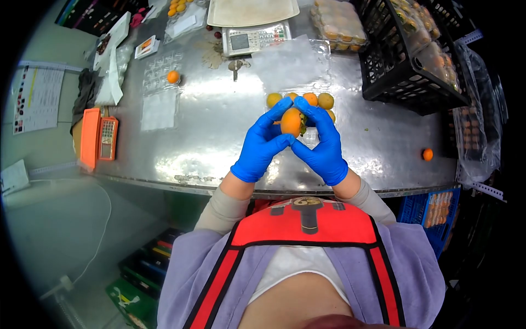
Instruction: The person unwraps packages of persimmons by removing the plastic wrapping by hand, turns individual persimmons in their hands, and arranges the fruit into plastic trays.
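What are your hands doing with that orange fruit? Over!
Left hand and right hand: gloved, both holding orange fruit. Its leafy end faces right hand. Hands partly hide fruits beyond. Over.

My metal counter [213, 131] carries, midway along its far edge, a scale [239, 43], then stacked fruit packs [338, 24] and, toward the far right corner, a black crate [383, 82]. A lone orange fruit [427, 154] sits near the right edge. An open clear pack [322, 63] lies centrally before me, another clear pack [156, 70] nearer the left edge, and an orange keypad device [108, 140] near my left corner.
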A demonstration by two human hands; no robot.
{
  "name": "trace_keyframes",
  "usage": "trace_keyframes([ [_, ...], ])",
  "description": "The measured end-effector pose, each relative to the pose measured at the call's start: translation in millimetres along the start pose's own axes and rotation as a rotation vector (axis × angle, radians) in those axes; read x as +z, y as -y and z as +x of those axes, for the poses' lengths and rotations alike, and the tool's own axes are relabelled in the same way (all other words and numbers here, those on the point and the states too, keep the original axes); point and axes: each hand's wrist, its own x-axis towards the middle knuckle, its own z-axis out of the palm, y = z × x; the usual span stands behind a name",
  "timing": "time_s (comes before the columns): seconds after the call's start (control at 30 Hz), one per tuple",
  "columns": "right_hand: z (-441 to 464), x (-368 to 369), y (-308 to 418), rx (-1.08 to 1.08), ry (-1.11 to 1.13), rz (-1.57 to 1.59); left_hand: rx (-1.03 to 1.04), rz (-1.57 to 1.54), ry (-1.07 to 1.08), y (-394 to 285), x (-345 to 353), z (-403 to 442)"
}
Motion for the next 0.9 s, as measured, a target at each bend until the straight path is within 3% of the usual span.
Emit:
trace_keyframes([
  [0.07, 2, -3, 0, -0.058, 0.034, -0.150, -0.040, 0.008, -0.038, -3, 0, 2],
  [0.2, 5, -3, -1, -0.047, 0.029, -0.145, -0.102, 0.020, -0.110, -8, 4, 6],
  [0.27, 6, -5, 5, 0.014, 0.021, -0.131, -0.273, -0.095, -0.156, -9, 3, 8],
  [0.37, 5, -5, 5, 0.090, 0.012, -0.073, -0.370, -0.275, -0.161, -10, -2, 10],
  [0.47, 4, -5, 4, 0.119, 0.007, -0.053, -0.389, -0.232, -0.153, -14, 1, 9],
  [0.9, 7, -2, 5, -0.072, 0.003, -0.289, -0.121, -0.022, -0.077, -9, 5, 11],
])
